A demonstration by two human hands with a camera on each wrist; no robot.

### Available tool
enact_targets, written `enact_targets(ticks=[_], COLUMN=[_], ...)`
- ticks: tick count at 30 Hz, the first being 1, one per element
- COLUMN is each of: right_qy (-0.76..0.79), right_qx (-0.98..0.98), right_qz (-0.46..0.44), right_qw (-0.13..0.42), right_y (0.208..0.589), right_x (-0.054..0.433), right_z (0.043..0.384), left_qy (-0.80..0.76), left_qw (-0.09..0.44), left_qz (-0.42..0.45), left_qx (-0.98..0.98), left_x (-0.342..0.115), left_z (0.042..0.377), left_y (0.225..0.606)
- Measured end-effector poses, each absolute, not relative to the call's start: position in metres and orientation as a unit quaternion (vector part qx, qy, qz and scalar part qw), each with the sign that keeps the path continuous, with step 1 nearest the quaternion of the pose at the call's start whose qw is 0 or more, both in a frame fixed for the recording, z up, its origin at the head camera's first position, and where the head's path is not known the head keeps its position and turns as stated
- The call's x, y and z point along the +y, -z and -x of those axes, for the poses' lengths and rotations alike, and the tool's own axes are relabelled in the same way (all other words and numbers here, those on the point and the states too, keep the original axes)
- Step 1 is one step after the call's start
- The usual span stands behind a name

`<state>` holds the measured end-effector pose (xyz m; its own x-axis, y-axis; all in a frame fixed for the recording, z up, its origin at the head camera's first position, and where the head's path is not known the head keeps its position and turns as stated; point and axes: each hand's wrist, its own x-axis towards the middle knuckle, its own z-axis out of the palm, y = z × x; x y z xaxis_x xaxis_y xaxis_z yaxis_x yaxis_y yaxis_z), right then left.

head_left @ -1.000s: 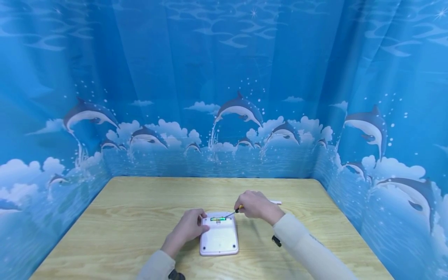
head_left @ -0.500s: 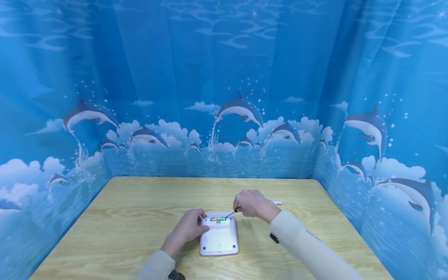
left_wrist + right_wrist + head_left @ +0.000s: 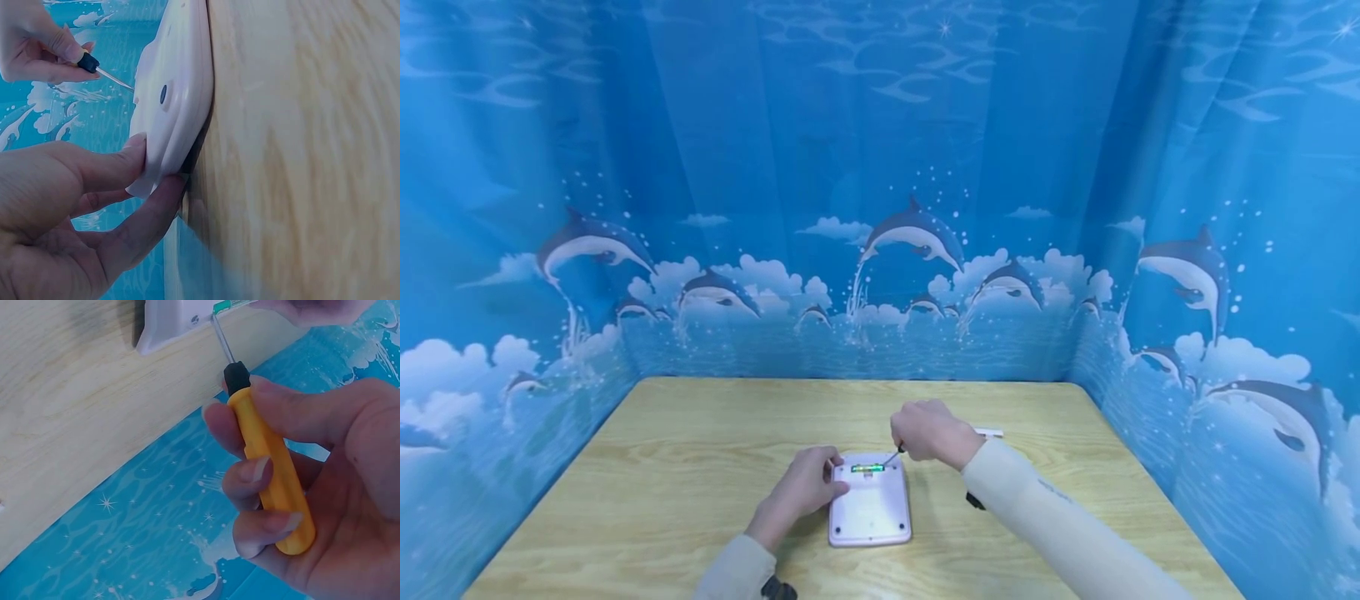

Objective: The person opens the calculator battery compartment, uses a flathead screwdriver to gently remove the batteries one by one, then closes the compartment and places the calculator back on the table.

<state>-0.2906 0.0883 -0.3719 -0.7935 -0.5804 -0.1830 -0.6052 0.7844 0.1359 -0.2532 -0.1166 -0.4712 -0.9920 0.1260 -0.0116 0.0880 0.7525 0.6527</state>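
A white flat device (image 3: 870,510), perhaps a calculator, lies on the table with its underside up. Small dark feet sit near its corners, and a green battery (image 3: 868,469) shows in the slot at its far end. My left hand (image 3: 805,485) pinches the device's left edge; in the left wrist view the thumb (image 3: 128,164) presses the upper face. My right hand (image 3: 929,432) grips a screwdriver with a yellow handle (image 3: 275,478) and black collar, fingers curled round it. Its metal shaft (image 3: 224,339) slants to the battery's end, where the tip meets the slot.
A small white strip-like piece (image 3: 990,432) lies on the wooden table (image 3: 700,433) behind the right wrist, partly hidden. Blue curtains (image 3: 880,150) printed with dolphins stand along the back and both sides. Each wrist wears a black strap.
My right hand has shifted slightly left and up, bringing the screwdriver handle with it and making the shaft look steeper. The left hand and the device hold still.
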Motion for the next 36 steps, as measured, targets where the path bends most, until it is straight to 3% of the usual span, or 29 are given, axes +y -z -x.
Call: enact_targets(ticks=[21, 30, 36], right_qy=[-0.239, -0.123, -0.063], right_qx=[0.921, 0.938, 0.935], right_qz=[0.308, 0.316, 0.339], right_qw=[0.02, 0.077, 0.084], right_y=[0.371, 0.369, 0.373], right_x=[0.057, 0.077, 0.095], right_z=[0.287, 0.299, 0.305], left_qy=[-0.346, -0.349, -0.346], left_qw=[0.027, 0.027, 0.022], left_qz=[-0.072, -0.074, -0.07], left_qx=[0.935, 0.934, 0.936], left_x=[-0.118, -0.116, -0.117], left_z=[0.254, 0.253, 0.254], left_y=[0.472, 0.472, 0.471])
